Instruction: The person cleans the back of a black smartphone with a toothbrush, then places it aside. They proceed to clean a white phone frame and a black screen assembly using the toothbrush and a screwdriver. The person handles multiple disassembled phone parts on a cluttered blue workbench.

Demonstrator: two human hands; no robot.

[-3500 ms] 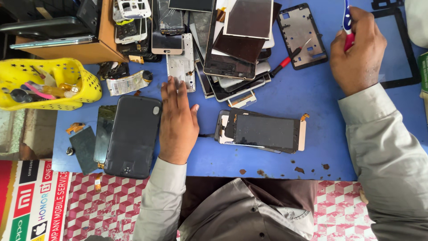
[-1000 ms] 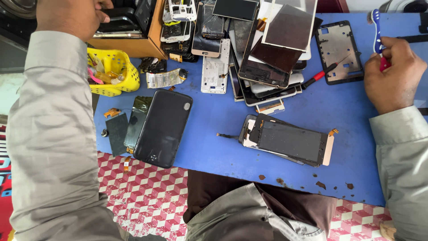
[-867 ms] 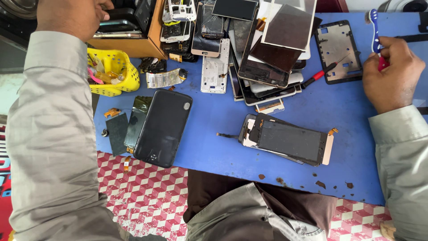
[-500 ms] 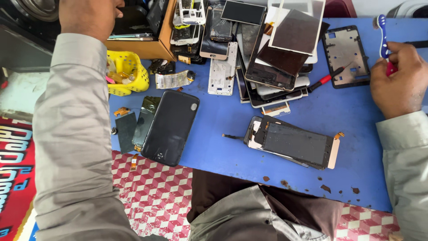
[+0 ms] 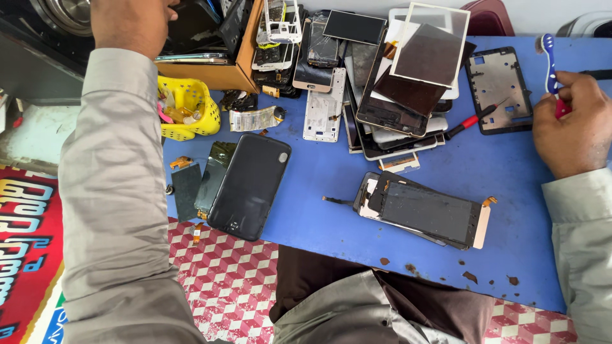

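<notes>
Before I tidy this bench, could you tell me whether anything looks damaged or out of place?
Yes. The phone lying mid-table has its dark screen lifted askew off its frame. Small brown crumbs are scattered along the blue table edge. A phone in the back pile shows a cracked screen.

A phone repair workshop: stripped phones (image 5: 382,89), a loose screen (image 5: 430,213) and a screwdriver (image 5: 473,121) crowd the blue bench (image 5: 319,191).
</notes>
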